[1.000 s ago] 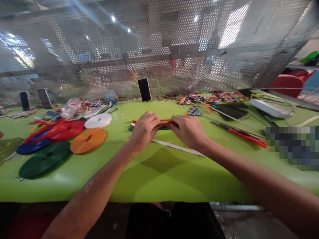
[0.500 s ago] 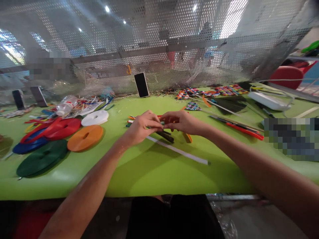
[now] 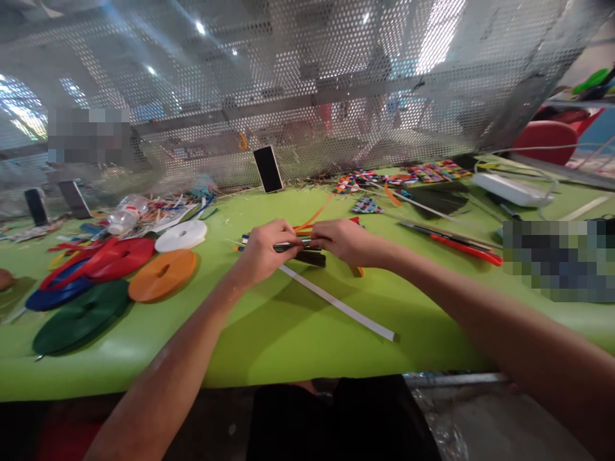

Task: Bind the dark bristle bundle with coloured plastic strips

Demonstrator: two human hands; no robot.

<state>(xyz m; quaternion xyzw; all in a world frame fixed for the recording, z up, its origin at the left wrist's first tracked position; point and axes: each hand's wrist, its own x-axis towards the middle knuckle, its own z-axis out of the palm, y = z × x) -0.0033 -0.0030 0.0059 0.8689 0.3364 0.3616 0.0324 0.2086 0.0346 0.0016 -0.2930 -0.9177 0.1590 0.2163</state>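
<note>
My left hand (image 3: pixel 270 251) is closed in a pinch on a bundle of flat coloured strips at the middle of the table. Dark strips (image 3: pixel 311 257) stick out from under its fingers. Just to the right, my right hand (image 3: pixel 346 242) also pinches, thumb and fingers together at the same bundle; what exactly lies between its fingertips is hidden. An orange strip (image 3: pixel 314 216) rises beyond the hands, and red ends show behind them. A white strip (image 3: pixel 339 303) runs from beneath the left hand toward the front right of the green table (image 3: pixel 288 358).
Rolls of strip lie to the left: white (image 3: pixel 180 236), orange (image 3: pixel 163 285), red (image 3: pixel 137 256) and green (image 3: pixel 81 323). A phone (image 3: pixel 268 169) leans against the perforated screen (image 3: pixel 298 121). Woven colourful pieces (image 3: pixel 368 205) and a red-handled tool (image 3: pixel 466 250) lie at right.
The orange strip now stands up beyond my hands. Both hands remain at the bundle, their fingertips slightly farther apart. The view has shifted a little.
</note>
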